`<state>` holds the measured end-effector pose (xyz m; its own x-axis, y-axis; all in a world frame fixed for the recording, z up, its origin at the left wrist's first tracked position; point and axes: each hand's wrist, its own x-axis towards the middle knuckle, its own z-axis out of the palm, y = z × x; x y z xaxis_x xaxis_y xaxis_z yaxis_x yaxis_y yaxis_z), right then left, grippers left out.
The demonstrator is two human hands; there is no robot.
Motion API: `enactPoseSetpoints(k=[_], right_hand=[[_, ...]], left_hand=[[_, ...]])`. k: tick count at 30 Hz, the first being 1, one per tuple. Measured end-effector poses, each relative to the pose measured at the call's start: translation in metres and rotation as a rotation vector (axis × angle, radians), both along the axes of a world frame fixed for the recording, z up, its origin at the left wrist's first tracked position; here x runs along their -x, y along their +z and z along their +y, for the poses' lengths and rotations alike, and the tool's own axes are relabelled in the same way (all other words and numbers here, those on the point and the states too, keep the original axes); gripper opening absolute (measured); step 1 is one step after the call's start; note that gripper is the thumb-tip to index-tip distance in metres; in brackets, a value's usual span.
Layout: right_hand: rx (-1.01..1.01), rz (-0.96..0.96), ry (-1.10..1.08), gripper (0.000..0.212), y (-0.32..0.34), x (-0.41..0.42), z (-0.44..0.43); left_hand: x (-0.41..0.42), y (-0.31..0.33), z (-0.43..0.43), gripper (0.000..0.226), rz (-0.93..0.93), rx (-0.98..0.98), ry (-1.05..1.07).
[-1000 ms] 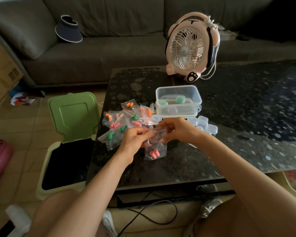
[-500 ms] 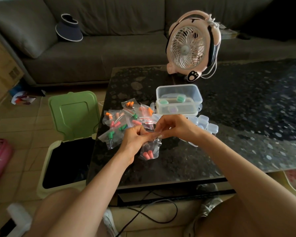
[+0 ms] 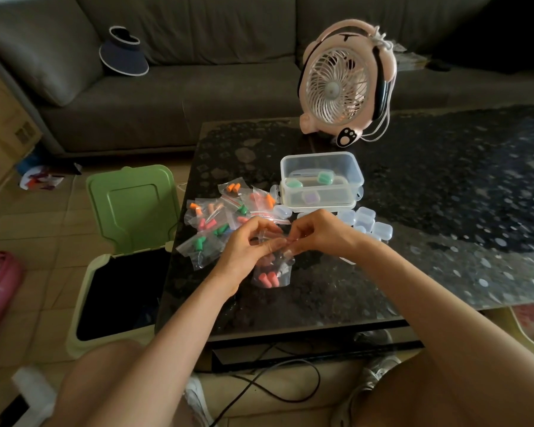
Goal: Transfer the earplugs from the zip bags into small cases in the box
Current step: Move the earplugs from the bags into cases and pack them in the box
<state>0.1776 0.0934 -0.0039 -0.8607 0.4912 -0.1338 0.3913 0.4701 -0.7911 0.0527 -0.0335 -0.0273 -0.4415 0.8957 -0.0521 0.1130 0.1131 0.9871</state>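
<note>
Both hands now meet at centre frame over the table (image 3: 444,217), and the change is at the mouth of one bag (image 3: 270,271). The left hand (image 3: 247,245) and the right hand (image 3: 318,234) each pinch its top edge, fingertips almost touching at the red zip strip, so both are clamped on the bag rather than apart or idle. A second ago the bag hung wider and leaned toward the right of the frame, with the pinches further apart along the strip. Since then the fingers have closed in on the middle of the seal, and the bag hangs straighter and narrower below them, clear of the tabletop. The pink earplugs (image 3: 268,278) sit bunched at its bottom, just under the left wrist. I judge this to be the opening step: the seal is being worked apart, though whether it has parted cannot be told, as the fingers hide it. No earplug has left this bag yet. The pile of other bags (image 3: 216,220) lies left of the hands as it did before, the loose cases (image 3: 367,220) are right of centre just behind the right hand, and the box (image 3: 356,172) stands behind them, unchanged. Once the bag is open, a case has to be brought near.
</note>
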Motion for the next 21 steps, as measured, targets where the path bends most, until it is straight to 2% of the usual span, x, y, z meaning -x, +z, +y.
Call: enactPoseSetpoints(k=[3,6,10,13,17,21], right_hand=[[-0.001,-0.033,-0.003,0.009,0.0,0.0,-0.001],[-0.021,-0.053,0.001,0.014,0.0,0.001,-0.001],[-0.021,-0.06,0.014,0.02,0.001,0.001,-0.002],[-0.033,-0.071,0.054,0.028,0.001,0.0,-0.003],[-0.02,-0.068,0.117,0.043,0.001,-0.002,-0.003],[-0.017,-0.086,0.087,0.03,0.0,-0.001,-0.002]], left_hand=[[0.006,-0.003,0.002,0.01,0.17,-0.03,-0.062],[0.008,-0.007,0.003,0.017,0.366,-0.065,-0.081],[0.009,-0.011,0.003,0.018,0.522,-0.075,-0.135],[0.012,-0.015,0.004,0.016,0.558,-0.044,-0.129],[0.014,-0.014,0.003,0.024,0.622,-0.069,-0.099],[0.013,-0.016,0.003,0.024,0.685,-0.123,-0.113]])
